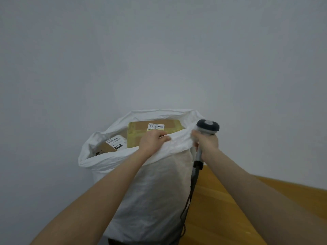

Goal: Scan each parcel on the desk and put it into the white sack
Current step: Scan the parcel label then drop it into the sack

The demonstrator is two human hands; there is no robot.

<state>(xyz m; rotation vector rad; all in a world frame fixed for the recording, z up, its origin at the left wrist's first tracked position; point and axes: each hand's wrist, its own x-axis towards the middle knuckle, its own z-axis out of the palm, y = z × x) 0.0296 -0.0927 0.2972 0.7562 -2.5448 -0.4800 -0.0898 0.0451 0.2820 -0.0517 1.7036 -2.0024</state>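
The white sack point(150, 183) stands upright in the middle, its mouth open. A brown cardboard parcel point(141, 129) wrapped in yellow tape, with a barcode label, sits at the top of the sack. A second labelled parcel point(113, 144) lies lower at the left inside it. My left hand point(153, 140) grips the sack's near rim right in front of the taped parcel. My right hand point(206, 142) holds the grey barcode scanner point(208, 127) by its handle and also pinches the sack's right rim. The scanner's black cable hangs down beside the sack.
A wooden desk point(230, 209) runs along the lower right, touching the sack's side. A plain grey wall fills the background. No parcels show on the visible part of the desk.
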